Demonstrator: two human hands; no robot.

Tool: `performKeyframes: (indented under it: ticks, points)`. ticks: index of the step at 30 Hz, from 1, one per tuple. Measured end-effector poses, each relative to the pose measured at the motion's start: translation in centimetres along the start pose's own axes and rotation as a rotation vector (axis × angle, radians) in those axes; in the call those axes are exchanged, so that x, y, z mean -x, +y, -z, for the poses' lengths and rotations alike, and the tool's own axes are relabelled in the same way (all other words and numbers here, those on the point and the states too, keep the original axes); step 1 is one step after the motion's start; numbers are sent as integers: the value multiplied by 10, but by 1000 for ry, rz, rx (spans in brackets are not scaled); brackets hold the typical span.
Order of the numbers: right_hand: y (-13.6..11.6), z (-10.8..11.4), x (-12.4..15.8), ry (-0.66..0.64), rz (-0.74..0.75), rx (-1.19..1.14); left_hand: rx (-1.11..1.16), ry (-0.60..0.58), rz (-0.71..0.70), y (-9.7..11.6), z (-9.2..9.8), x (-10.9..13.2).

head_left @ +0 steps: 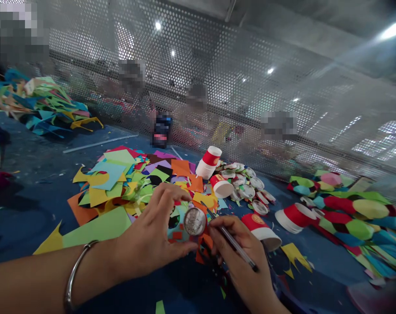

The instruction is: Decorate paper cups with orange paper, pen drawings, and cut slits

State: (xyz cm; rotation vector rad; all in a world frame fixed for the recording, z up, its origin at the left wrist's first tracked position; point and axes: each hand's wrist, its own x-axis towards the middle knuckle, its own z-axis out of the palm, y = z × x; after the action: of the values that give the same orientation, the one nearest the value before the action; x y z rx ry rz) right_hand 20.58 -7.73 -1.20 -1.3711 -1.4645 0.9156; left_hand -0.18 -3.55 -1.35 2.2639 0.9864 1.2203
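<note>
My left hand (152,224), a silver bangle on its wrist, is curved with thumb and fingers apart. Between them is a small round cup bottom (194,221), silvery-white with a red edge; a narrow gap seems to separate it from the fingertips. My right hand (242,250) is closed around a black-and-clear pen (237,247), its tip pointing up and left. The right fingertips are at the cup bottom's right edge; whether they grip it I cannot tell. Under that hand, a dark looped object (213,259) is partly hidden.
Coloured paper pieces (106,174) are heaped beyond my left hand. Red-and-white paper cups (261,231) lie to the right, near a pile of cut cup bottoms (247,187). Patchwork paper shapes (351,209) are at far right. A phone (162,130) leans against the perforated panel (185,56).
</note>
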Motion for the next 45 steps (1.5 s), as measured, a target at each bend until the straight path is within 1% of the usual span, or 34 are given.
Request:
performKeyframes:
  ticks: [4, 7, 11, 12, 14, 17, 20, 24, 28, 29, 31, 33, 36, 38, 40, 42, 45]
  points:
    - [-2, 3, 1, 3, 35, 71, 212, -70, 181, -7, -1, -1]
    - [0, 5, 0, -23, 77, 99, 331, -148, 235, -14, -3, -1]
    - [2, 7, 0, -75, 110, 140, 443, -294, 334, -17, -3, -2]
    - [2, 8, 0, -90, 117, 151, 438, -312, 355, -17, -3, -2]
    - [0, 11, -1, -109, 133, 182, 381, -304, 359, -17, -2, -2]
    - [-6, 19, -3, -104, 153, 244, 269, -264, 296, -18, -3, -3]
    - [-15, 30, -8, -56, 167, 316, 173, -279, 245, -20, -5, -4]
    - [-22, 50, -21, 57, 175, 433, 133, -372, 223, -21, -7, -4]
    - [-22, 77, -45, 170, 249, 560, 128, -374, 189, -19, -4, -5]
    - [-21, 86, -54, 213, 266, 585, 128, -364, 180, -19, -3, -5]
    - [-19, 103, -75, 257, 294, 653, 129, -356, 164, -18, -3, -5]
    - [-14, 123, -100, 279, 308, 748, 125, -361, 160, -19, -3, -6]
    - [-1, 152, -137, 326, 266, 809, 121, -360, 174, -20, -3, -5]
    - [12, 170, -155, 376, 222, 852, 124, -355, 175, -21, -3, -5]
    - [27, 186, -164, 414, 173, 904, 123, -347, 176, -21, -3, -6]
    - [39, 197, -165, 436, 149, 950, 121, -341, 178, -21, -3, -6]
    - [45, 200, -156, 448, 174, 987, 112, -355, 181, -21, -3, -8]
